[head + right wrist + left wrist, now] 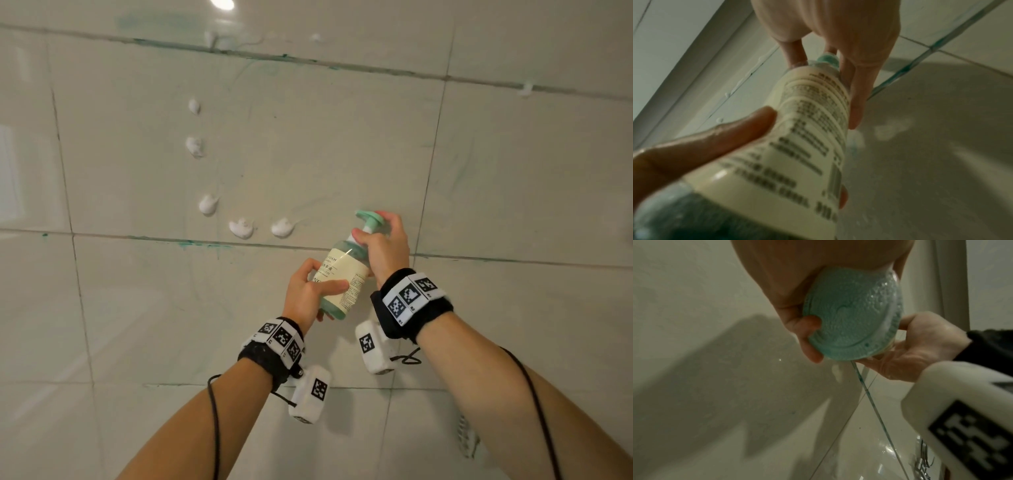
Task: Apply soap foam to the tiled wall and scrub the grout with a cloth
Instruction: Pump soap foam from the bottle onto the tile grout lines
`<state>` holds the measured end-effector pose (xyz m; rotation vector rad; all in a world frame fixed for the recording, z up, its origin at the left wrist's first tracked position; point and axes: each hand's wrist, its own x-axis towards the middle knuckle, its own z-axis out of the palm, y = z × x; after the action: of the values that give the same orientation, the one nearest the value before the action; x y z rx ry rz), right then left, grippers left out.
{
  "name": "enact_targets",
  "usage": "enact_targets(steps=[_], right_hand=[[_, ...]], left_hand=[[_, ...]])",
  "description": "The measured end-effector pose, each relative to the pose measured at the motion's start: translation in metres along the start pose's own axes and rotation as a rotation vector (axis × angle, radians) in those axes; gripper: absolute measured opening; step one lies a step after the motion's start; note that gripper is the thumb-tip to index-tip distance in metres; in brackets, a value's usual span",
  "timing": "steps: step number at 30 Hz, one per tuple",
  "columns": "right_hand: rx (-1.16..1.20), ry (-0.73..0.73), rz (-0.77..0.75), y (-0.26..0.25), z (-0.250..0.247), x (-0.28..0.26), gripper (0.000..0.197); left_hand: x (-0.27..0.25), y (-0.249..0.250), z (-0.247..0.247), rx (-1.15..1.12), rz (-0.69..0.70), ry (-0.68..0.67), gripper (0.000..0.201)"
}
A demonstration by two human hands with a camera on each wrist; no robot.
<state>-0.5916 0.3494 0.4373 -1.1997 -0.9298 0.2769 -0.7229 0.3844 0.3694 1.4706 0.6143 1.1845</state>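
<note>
The bottle (342, 274) is held tilted in front of the wall (342, 144), its pump (370, 216) aimed at the tile just above a grout line (137, 237). The body is gripped low by the left hand (308, 291), fingers curled round the label. The neck and pump are wrapped by the right hand (385, 248). The bottle is judged light, stiff plastic, and probably slippery, since wet skin is seen in the wrist views; the waist and neck are the safest holds. Foam dabs (241, 229) are dotted beside it. No cloth is seen.
</note>
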Motion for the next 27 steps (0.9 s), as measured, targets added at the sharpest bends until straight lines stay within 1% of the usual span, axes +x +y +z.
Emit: enact_targets(steps=[2, 7, 12, 16, 20, 23, 27], right_hand=[[-0.024, 0.006, -0.007, 0.003, 0.002, 0.002, 0.041], [0.04, 0.026, 0.008, 0.009, 0.004, 0.008, 0.033], [0.016, -0.026, 0.019, 0.019, -0.006, 0.005, 0.027], [0.022, -0.027, -0.017, 0.01, -0.018, 0.007, 0.037], [0.085, -0.072, 0.044, 0.0, -0.045, 0.016, 0.042], [0.117, -0.103, 0.061, 0.001, -0.063, 0.02, 0.048], [0.112, -0.043, 0.035, 0.003, -0.073, 0.024, 0.045]], left_hand=[[0.0, 0.0, 0.002, -0.012, 0.002, 0.021, 0.03], [0.003, 0.001, 0.005, -0.022, 0.008, 0.031, 0.028], [-0.002, -0.011, 0.008, 0.012, 0.007, 0.009, 0.029], [0.003, -0.006, 0.022, 0.024, 0.032, 0.014, 0.03], [0.007, 0.004, 0.042, 0.019, 0.034, -0.021, 0.03], [0.007, 0.002, 0.059, -0.004, 0.016, -0.03, 0.032], [0.008, -0.003, 0.072, -0.01, 0.003, -0.036, 0.032]])
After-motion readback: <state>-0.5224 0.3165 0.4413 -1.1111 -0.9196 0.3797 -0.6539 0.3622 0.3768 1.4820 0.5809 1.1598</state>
